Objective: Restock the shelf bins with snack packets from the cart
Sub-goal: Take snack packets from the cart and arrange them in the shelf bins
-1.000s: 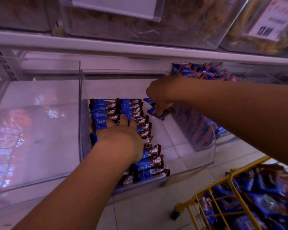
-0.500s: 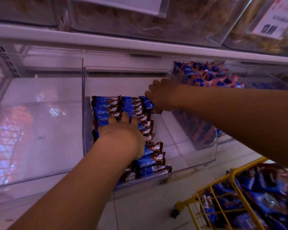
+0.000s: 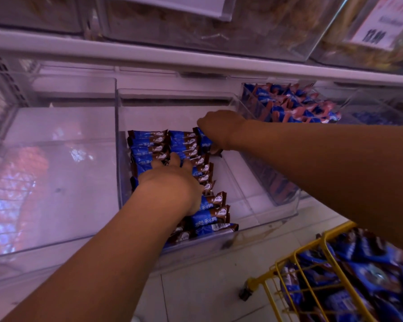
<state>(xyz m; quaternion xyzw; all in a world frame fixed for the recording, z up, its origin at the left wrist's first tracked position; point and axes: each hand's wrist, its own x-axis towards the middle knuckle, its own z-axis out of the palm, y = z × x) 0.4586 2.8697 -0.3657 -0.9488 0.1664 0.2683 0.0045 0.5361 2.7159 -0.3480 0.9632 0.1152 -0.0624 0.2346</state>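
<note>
Blue and brown snack packets (image 3: 149,145) lie in two rows along the left half of the clear middle bin (image 3: 261,214). My left hand (image 3: 172,184) rests flat on these rows, fingers stretched over the packets. At the back of the bin my right hand (image 3: 219,126) grips one packet (image 3: 205,140) and holds it against the right-hand row. The yellow wire cart (image 3: 296,259) at the lower right is full of the same packets.
A clear bin (image 3: 56,177) on the left holds nothing. The bin (image 3: 289,105) to the right is packed with similar packets. A white shelf rail (image 3: 149,54) runs above, with more bins and a price tag (image 3: 382,22). Tiled floor lies below.
My right hand moved left and down, bringing its packet to the back end of the right row. My left hand stayed on the rows.
</note>
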